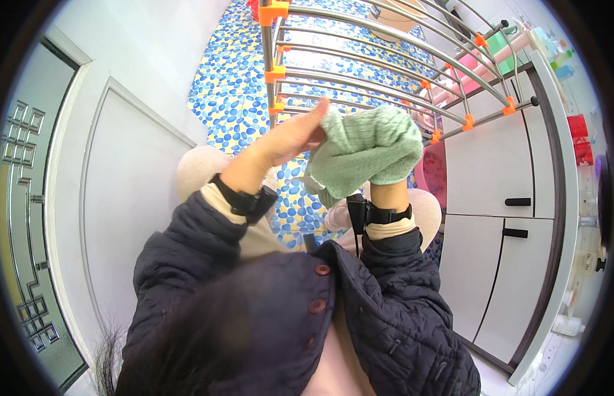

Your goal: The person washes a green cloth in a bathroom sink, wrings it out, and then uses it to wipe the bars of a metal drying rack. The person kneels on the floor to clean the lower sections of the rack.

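Note:
A light green towel (368, 148), ribbed and bunched up, is held out over the floor between my knees. It covers my right hand from the wrist (388, 195) on, so those fingers are hidden. At the towel's left edge is my left hand (304, 131), thumb pointing up and fingers partly behind the fabric. A small pale tag (312, 184) sticks out from the towel's lower left side. Both wrists wear black straps with small devices.
Just beyond my hands stands a metal-tube rack (356, 74) with orange joints. A white cabinet (490, 163) with black handles borders the right, a white door (133, 183) the left. A pink basin (430, 166) sits by the cabinet; a beige bucket (396, 20) is behind the rack.

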`<state>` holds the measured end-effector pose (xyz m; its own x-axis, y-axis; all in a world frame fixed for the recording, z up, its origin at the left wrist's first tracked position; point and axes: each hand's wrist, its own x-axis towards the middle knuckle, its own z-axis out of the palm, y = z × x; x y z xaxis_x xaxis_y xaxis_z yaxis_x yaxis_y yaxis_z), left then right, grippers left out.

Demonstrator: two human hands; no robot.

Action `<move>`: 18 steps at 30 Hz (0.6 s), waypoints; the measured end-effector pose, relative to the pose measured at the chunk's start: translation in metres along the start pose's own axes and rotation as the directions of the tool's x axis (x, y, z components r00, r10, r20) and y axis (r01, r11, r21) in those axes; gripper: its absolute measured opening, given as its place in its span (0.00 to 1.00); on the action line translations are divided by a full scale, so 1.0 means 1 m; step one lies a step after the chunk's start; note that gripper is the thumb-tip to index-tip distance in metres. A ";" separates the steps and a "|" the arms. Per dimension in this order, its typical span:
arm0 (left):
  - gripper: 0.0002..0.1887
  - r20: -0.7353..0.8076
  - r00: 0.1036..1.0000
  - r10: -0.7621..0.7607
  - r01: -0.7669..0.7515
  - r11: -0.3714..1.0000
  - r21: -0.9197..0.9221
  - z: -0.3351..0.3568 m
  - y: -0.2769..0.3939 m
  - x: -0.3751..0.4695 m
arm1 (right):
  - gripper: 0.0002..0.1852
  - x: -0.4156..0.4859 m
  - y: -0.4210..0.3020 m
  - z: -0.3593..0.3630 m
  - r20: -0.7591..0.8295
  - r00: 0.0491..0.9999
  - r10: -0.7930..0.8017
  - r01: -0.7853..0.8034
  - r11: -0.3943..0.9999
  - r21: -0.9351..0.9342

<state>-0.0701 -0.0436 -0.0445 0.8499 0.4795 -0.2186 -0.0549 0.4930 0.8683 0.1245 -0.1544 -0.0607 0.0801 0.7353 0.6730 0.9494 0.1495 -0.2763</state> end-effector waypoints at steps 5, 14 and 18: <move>0.15 -0.139 0.930 0.341 -0.360 0.920 -0.153 -0.003 0.019 -0.009 | 0.22 0.002 0.000 -0.033 0.109 0.984 -0.144 0.136 0.988 0.075; 0.16 -0.052 0.899 0.435 -0.433 0.865 -0.254 0.011 0.051 -0.010 | 0.25 0.033 -0.002 -0.073 0.493 0.839 -0.232 -0.006 0.901 0.435; 0.15 -0.025 0.870 0.493 -0.489 0.868 0.092 0.011 0.060 -0.010 | 0.26 0.043 0.005 -0.083 0.560 0.783 -0.272 -0.063 0.860 0.506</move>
<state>-0.0763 -0.0273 0.0147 0.6990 0.6783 0.2265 -0.4145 0.1262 0.9012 0.1575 -0.1769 0.0239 -0.3656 0.9049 0.2178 0.6575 0.4167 -0.6277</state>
